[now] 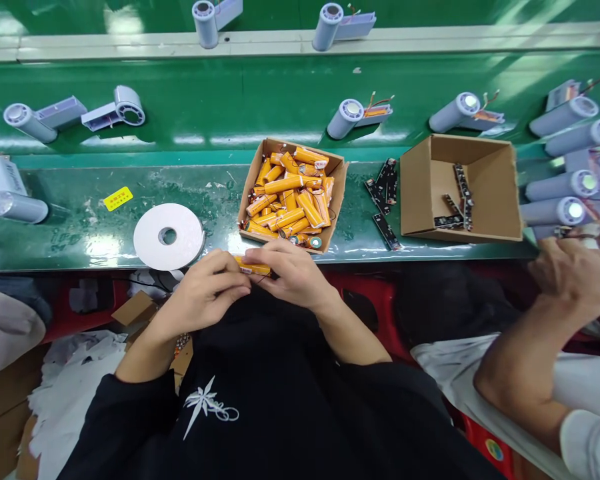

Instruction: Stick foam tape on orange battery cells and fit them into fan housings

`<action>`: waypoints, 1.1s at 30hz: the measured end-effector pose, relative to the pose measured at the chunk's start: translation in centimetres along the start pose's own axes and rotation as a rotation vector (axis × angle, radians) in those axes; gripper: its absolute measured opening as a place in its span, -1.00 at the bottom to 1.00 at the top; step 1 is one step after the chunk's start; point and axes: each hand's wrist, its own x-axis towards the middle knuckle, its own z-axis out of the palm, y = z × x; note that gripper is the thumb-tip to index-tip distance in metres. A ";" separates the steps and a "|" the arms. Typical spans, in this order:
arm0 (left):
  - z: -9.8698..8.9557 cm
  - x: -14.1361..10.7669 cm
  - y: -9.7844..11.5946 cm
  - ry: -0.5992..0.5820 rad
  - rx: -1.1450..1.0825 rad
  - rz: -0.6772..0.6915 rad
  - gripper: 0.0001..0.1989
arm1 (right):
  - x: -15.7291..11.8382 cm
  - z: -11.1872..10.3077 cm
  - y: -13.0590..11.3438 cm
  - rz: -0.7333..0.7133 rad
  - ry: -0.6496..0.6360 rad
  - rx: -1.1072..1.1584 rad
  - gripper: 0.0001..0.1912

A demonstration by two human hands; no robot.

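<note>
An orange-wrapped battery [254, 269] is held level between both hands at the table's front edge. My left hand [207, 288] has its fingers closed around the battery's left end. My right hand [293, 275] grips the other end, its fingers lying over the top. Just beyond the hands stands a cardboard box [243, 212] filled with similar orange batteries [287, 217] with thin wires. To the left of it, a roll of white double-sided tape [153, 230] lies flat, with a loose end hanging over the edge near my left wrist.
A second cardboard box [460, 235] holds several black circuit boards, and more circuit boards [386, 231] lie beside it. A yellow label [118, 199] is on the left. Lavender fan housings [347, 119] stand on the green conveyor belt [190, 100]. A co-worker's hands [575, 267] work at the right.
</note>
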 end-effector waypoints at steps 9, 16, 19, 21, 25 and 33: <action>0.3 -0.1 -0.5 -0.025 0.101 -0.116 -0.80 | -0.5 0.4 -0.2 0.041 -0.038 -0.186 -0.62; 2.3 0.4 0.3 0.040 0.441 0.136 -0.89 | -0.4 0.6 -0.5 0.028 -0.097 -0.224 -0.62; 2.4 0.3 0.1 -0.002 0.498 0.317 -0.85 | -0.3 0.6 -0.6 0.031 -0.108 -0.190 -0.62; 2.2 0.0 -0.1 0.004 0.489 0.380 -0.84 | -0.3 0.5 -0.6 0.011 -0.061 -0.181 -0.69; 1.7 -1.2 -1.1 0.094 0.393 0.345 -0.89 | -0.3 0.2 -0.5 0.019 0.067 -0.153 -0.78; 1.5 -3.1 -3.3 0.434 0.408 0.246 -0.90 | -0.9 0.2 -0.1 0.120 0.195 0.116 -0.61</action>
